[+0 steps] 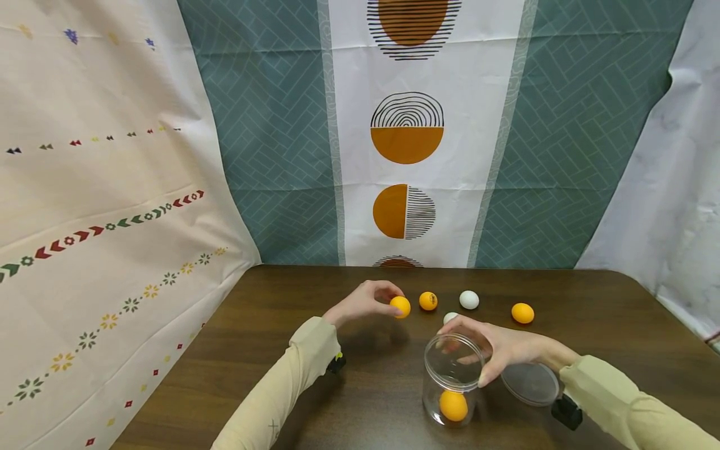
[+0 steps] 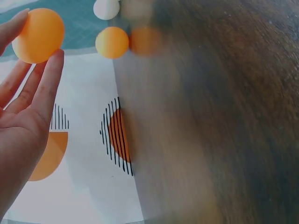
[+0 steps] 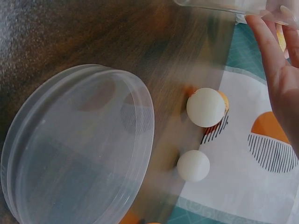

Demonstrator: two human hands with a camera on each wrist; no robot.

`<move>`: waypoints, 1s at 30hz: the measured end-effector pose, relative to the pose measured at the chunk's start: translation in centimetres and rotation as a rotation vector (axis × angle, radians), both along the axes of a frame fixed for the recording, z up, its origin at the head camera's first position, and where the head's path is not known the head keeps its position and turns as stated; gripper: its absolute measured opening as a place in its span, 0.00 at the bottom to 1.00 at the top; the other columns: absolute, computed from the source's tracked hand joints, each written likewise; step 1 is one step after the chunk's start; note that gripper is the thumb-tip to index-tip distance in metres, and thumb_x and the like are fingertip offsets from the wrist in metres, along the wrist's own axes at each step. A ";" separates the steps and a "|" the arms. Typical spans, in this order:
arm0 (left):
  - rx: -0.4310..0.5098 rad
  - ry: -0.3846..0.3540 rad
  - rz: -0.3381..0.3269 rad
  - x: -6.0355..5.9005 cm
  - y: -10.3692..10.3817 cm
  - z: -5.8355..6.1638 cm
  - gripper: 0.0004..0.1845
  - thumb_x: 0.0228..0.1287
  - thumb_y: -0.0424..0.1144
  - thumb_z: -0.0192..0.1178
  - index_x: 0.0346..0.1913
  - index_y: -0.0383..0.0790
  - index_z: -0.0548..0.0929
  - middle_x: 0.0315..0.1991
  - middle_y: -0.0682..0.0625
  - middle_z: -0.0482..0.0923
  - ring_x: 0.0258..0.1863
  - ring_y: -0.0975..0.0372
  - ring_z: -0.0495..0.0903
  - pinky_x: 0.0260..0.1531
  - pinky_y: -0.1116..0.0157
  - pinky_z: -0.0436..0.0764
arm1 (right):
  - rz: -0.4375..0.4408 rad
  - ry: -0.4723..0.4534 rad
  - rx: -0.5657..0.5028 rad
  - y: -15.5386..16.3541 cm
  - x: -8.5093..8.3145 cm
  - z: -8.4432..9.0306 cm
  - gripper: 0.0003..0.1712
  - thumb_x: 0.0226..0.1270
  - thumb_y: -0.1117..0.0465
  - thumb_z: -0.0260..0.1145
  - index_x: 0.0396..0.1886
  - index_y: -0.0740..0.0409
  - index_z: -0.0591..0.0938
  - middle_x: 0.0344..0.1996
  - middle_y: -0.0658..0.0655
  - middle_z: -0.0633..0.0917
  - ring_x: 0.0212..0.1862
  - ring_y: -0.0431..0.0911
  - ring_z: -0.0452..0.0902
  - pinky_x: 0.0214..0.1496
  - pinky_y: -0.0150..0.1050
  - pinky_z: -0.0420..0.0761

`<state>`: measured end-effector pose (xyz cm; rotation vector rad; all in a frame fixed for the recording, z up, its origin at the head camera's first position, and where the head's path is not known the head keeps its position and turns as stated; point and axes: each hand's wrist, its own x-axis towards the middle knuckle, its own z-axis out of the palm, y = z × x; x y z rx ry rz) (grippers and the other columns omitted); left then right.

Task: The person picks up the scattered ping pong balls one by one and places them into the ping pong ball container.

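Note:
My left hand [image 1: 368, 301] pinches an orange ping-pong ball [image 1: 400, 307] between thumb and fingers, raised over the table; in the left wrist view the same ball [image 2: 38, 36] sits at the fingertips. My right hand [image 1: 497, 347] grips the rim of a clear plastic jar [image 1: 450, 375], thumb on the near side and fingers across the far side. The jar stands upright and uncovered, with one orange ball [image 1: 453, 405] at its bottom. In the right wrist view only a strip of the jar [image 3: 219, 5] shows at the top, beside the right fingers.
A clear round lid [image 1: 530, 383] lies on the dark wooden table [image 1: 225, 375], right of the jar. Behind the hands are an orange ball [image 1: 428, 301], a white ball [image 1: 469, 300], another white ball [image 1: 450, 317] partly hidden, and an orange ball [image 1: 522, 313] farther right.

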<state>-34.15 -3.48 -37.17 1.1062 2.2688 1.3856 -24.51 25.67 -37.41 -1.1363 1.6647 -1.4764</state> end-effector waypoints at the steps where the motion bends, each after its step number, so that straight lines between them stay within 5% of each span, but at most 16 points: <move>1: 0.005 -0.001 -0.006 0.0 0.0 0.0 0.15 0.54 0.34 0.64 0.46 0.35 0.78 0.38 0.47 0.79 0.40 0.57 0.75 0.43 0.62 0.72 | -0.002 -0.001 0.002 0.0 0.0 0.0 0.43 0.50 0.67 0.69 0.62 0.60 0.55 0.61 0.68 0.58 0.60 0.63 0.54 0.55 0.58 0.61; 19: 0.015 0.020 -0.033 1.0 0.7 1.0 0.14 0.52 0.40 0.67 0.44 0.44 0.80 0.38 0.53 0.79 0.40 0.61 0.75 0.46 0.56 0.70 | -0.004 0.007 0.007 0.1 -0.1 -0.2 0.43 0.50 0.66 0.70 0.62 0.60 0.55 0.62 0.67 0.58 0.60 0.63 0.54 0.56 0.56 0.62; 30: 0.065 0.005 -0.082 1.9 1.0 2.0 0.16 0.53 0.35 0.66 0.46 0.39 0.79 0.41 0.51 0.78 0.41 0.59 0.75 0.47 0.54 0.70 | 0.018 0.029 -0.021 0.0 -0.1 -0.2 0.43 0.50 0.65 0.70 0.62 0.61 0.55 0.61 0.67 0.58 0.60 0.63 0.55 0.55 0.55 0.63</move>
